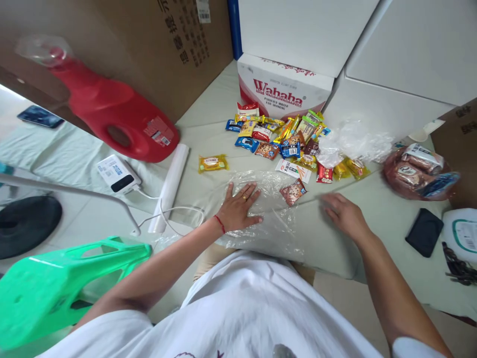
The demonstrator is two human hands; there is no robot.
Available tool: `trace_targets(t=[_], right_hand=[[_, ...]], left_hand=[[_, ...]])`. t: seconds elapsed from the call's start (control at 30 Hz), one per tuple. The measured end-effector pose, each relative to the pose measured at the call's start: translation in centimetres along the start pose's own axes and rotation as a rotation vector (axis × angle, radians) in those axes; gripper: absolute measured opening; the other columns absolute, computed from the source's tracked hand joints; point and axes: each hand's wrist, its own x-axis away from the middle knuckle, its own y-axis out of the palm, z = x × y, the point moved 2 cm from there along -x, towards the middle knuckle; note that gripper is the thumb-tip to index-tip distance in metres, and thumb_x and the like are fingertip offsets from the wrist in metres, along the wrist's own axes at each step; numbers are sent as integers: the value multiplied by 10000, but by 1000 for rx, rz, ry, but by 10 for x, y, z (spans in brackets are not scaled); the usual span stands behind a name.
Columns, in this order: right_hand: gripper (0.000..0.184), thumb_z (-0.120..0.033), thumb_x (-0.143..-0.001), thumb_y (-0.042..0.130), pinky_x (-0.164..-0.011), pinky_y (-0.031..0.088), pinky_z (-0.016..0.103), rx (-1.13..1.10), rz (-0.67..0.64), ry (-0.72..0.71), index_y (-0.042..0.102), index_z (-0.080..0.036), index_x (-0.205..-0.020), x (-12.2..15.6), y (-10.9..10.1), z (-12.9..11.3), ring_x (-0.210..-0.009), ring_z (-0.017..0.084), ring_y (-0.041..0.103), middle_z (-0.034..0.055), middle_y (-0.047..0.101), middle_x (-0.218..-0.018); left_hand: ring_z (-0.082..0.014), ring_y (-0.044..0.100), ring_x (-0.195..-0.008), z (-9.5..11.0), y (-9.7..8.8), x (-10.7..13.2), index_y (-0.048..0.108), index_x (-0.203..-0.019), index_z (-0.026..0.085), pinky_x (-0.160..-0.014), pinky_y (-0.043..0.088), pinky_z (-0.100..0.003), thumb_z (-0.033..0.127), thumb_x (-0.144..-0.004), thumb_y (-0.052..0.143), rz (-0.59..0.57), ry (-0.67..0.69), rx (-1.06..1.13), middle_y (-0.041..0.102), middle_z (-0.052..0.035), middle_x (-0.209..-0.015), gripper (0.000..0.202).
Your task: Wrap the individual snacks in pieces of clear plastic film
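My left hand (pixel 239 206) lies flat with fingers spread on a clear plastic bag (pixel 278 233), which is spread along the front edge of the cloth-covered surface. Off to the bag's right, my right hand (pixel 346 216) hovers with its fingers apart and slightly blurred; nothing shows in it. A brown snack packet (pixel 293 192) rests on the bag's upper right part. Just behind that is a white packet (pixel 293 170) with orange sticks printed on it. One yellow snack packet (pixel 212 163) lies alone at the left. Farther back sits a heap of small wrapped snacks (pixel 261 132).
Behind the heap stands a Wahaha carton (pixel 285 89). Crumpled clear plastic (pixel 357 141) and a reddish bag of packaged food (pixel 406 174) are to the right, near a black wallet-like item (pixel 424 232). A red jug (pixel 122 119), white roll (pixel 170 186) and green stool (pixel 55 278) occupy the left.
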Motion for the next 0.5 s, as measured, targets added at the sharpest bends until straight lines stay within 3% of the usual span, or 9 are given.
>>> trace_targets(t=[0.1, 0.2, 0.27, 0.37, 0.43, 0.5], right_hand=[[665, -308, -928, 632, -1094, 493, 452, 40, -52, -131, 471, -220, -1567, -60, 10, -8, -1400, 313, 534, 129, 501, -1585], [755, -279, -871, 695, -1088, 486, 433, 63, -178, -215, 440, -189, -1576, -90, 20, -24, -1352, 315, 576, 157, 555, -1535], [653, -306, -898, 658, -977, 528, 405, 114, -152, -124, 502, -177, -1519, -83, 20, -20, -1215, 316, 659, 168, 643, -1426], [489, -392, -921, 599, -764, 524, 339, 130, 9, 116, 621, -198, -1369, -45, 11, 12, -969, 283, 715, 135, 748, -1207], [413, -458, -902, 593, -666, 477, 312, 66, 207, 311, 697, -198, -1205, -17, -2, 39, -794, 247, 684, 94, 763, -953], [384, -515, -890, 605, -584, 416, 285, -172, 472, 464, 711, -197, -1075, 2, -17, 58, -634, 188, 583, 41, 685, -763]], left_hand=[[-435, 242, -1579, 2, 2, 5, 280, -1664, 241, -1216, -112, -719, 867, -820, 532, -43, 24, -10, 194, -197, -1733, 1081], [-461, 215, -1580, 3, 3, 11, 272, -1666, 245, -1204, -108, -736, 905, -758, 562, -73, 31, -19, 175, -203, -1738, 1160], [-479, 203, -1578, 5, 4, 12, 284, -1663, 263, -1193, -96, -755, 914, -742, 568, -75, 25, -20, 176, -202, -1739, 1163], [-489, 189, -1577, 11, 4, 4, 318, -1651, 283, -1172, -83, -786, 911, -761, 547, -77, 21, -6, 171, -197, -1742, 1113], [-472, 189, -1581, 18, 4, -7, 331, -1646, 284, -1167, -69, -796, 893, -806, 511, -79, 21, 11, 166, -196, -1743, 1053], [-450, 194, -1585, 25, 3, -20, 340, -1640, 288, -1168, -57, -799, 875, -844, 474, -78, 25, 30, 175, -190, -1742, 998]])
